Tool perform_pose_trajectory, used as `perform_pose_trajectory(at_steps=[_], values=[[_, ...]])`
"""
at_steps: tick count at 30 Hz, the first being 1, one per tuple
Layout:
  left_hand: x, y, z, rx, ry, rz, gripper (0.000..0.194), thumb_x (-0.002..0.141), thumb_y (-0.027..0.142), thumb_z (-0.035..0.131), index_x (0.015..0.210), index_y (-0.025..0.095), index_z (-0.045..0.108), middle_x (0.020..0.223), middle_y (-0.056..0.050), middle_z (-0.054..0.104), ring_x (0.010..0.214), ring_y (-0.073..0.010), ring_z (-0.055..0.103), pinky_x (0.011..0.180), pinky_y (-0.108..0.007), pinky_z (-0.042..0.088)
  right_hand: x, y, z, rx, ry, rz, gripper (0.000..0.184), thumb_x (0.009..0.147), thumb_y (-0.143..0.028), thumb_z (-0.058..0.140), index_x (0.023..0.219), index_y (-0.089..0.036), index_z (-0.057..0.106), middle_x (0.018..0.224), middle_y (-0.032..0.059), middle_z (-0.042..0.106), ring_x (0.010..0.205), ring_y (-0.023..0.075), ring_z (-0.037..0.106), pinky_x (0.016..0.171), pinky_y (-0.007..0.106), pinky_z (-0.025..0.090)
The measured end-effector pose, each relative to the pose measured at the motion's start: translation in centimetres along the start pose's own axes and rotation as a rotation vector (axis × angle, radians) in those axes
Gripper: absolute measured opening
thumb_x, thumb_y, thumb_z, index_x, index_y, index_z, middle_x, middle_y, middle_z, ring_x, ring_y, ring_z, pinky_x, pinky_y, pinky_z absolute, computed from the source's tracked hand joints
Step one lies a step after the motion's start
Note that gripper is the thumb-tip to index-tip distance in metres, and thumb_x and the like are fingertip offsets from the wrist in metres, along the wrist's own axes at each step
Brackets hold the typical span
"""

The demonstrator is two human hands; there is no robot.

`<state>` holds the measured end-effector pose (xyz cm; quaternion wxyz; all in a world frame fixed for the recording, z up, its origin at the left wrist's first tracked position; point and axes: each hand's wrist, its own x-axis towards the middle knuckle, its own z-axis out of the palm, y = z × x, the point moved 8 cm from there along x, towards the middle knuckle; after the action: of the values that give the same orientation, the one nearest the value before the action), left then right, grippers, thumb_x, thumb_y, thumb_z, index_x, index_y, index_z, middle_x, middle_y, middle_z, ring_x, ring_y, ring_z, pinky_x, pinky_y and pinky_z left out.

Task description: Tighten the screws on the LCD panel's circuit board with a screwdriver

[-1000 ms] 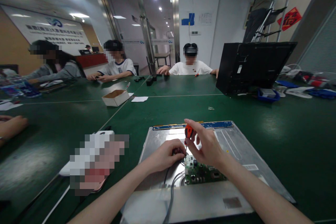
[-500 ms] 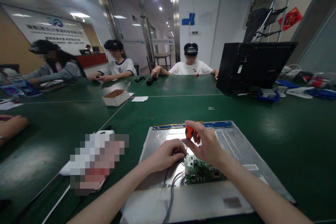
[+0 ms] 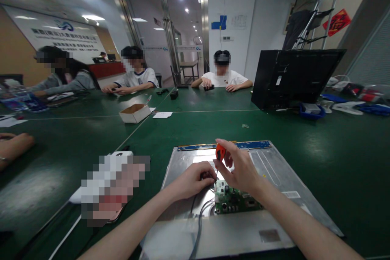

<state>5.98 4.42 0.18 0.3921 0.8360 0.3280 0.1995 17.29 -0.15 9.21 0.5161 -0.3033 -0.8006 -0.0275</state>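
A red-orange screwdriver [image 3: 219,152] stands almost upright, its thin shaft pointing down at the corner of a green circuit board [image 3: 233,199]. My right hand [image 3: 239,166] grips the handle between thumb and fingers. Close by on the left, my left hand [image 3: 198,178] pinches near the screwdriver tip; what its fingertips hold is hidden. The board lies on a silver metal display panel [image 3: 176,235] with a blue strip [image 3: 256,144] along its far edge. Grey cables [image 3: 199,227] run from beside the board toward the panel's near edge.
Left of the panel lie phones [image 3: 118,187] with cords. Farther back are an open white box [image 3: 134,113] and a paper [image 3: 162,115]. A black monitor [image 3: 292,79] stands at the right. Several people sit around the green table [image 3: 213,124]; one forearm [image 3: 15,148] rests at far left.
The screwdriver handle has turned slightly in my right hand, whose fingers shifted a little. My left hand stays put. The person opposite has moved a hand inward, now holding a dark object.
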Motion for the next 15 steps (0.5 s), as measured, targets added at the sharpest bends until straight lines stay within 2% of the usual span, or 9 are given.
perform_pose_trajectory(at_steps=[5,15], values=[[-0.05,0.16,-0.24,-0.022,0.026,0.009,0.007,0.082,0.011,0.06,0.084,0.016,0.063,0.08,0.0,0.062,0.072,-0.0146,0.055,0.068,-0.026,0.045,-0.05,0.12,0.16,-0.013,-0.006,-0.005,0.046,0.097,-0.025,0.051,0.141,-0.025,0.035,0.079,-0.0023,0.061,0.049,0.0103,0.047,0.048,0.024,0.041],[0.06,-0.16,-0.01,-0.026,0.006,0.011,0.007,0.083,0.012,0.059,0.085,0.016,0.064,0.082,0.0,0.064,0.076,-0.0164,0.057,0.072,-0.027,0.046,-0.22,-0.03,0.24,0.062,-0.041,0.001,0.058,0.092,-0.016,0.047,0.147,-0.02,0.03,0.086,0.0024,0.064,0.058,0.012,0.057,0.048,0.024,0.044]])
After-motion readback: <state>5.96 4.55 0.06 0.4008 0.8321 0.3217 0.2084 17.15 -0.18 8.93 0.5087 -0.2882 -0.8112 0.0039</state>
